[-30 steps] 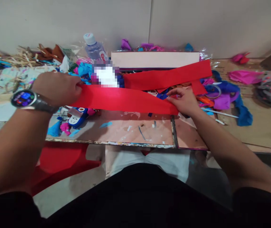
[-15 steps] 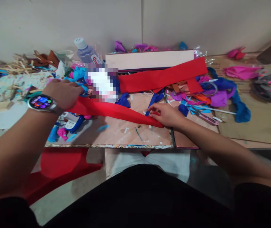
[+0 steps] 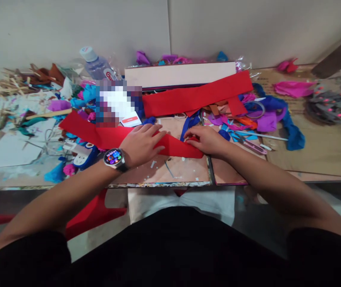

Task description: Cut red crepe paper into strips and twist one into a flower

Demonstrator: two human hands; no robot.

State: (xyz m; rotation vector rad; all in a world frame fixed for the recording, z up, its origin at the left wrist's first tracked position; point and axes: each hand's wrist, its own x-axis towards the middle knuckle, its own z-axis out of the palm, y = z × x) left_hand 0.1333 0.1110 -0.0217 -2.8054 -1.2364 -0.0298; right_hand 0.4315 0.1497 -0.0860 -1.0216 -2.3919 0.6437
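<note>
A long red paper strip [image 3: 98,134] lies flat across the brown board [image 3: 176,169] in front of me. My left hand [image 3: 142,142], with a watch on its wrist, rests flat on the strip's middle, fingers stretched out. At the strip's right end my right hand [image 3: 206,140] has its fingers curled and pressed down on the paper. A second red strip [image 3: 197,95] lies farther back.
A plastic water bottle [image 3: 97,65] and a long pale box [image 3: 179,73] stand at the back. Blue, purple and pink paper scraps [image 3: 266,119], scissors [image 3: 248,143] and wooden sticks [image 3: 12,77] litter the table. A red stool [image 3: 93,213] sits below left.
The red strip came down from being held stretched in the air onto the board. My left hand slid from its left end to its middle; my right hand stayed at the right end.
</note>
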